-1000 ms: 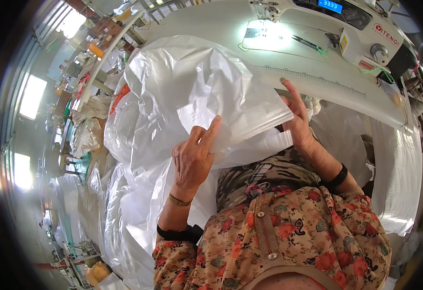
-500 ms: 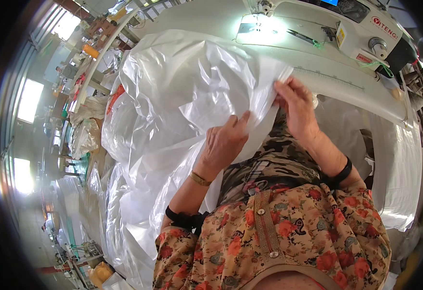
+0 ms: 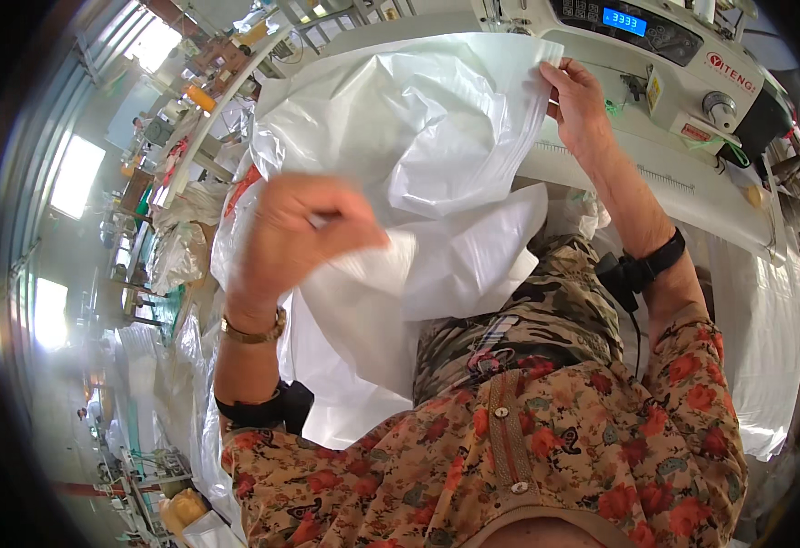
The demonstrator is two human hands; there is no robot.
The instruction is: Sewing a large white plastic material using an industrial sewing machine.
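A large, shiny white plastic sheet (image 3: pixel 345 119) spreads over the sewing table and hangs down over my lap. My right hand (image 3: pixel 583 100) pinches its upper right edge between thumb and fingers, in front of the sewing machine (image 3: pixel 665 55). Over the left part of the sheet is my left hand (image 3: pixel 313 224), smeared by motion. Its fingers look curled, and its thumb tip lies close to a raised flap (image 3: pixel 382 269) of the sheet. Whether it grips the plastic cannot be made out.
The white sewing table (image 3: pixel 637 164) curves along the right, with a ruler scale on its front. More white plastic (image 3: pixel 765 365) hangs at the far right. Clear plastic bundles (image 3: pixel 181 256) and cluttered work tables stand at the left. Camouflage cloth (image 3: pixel 546 301) covers my lap.
My right hand has moved up toward the machine with the sheet's edge, covering the lit needle area. My left hand has swung left and up, away from the right one. A flap of sheet has risen.
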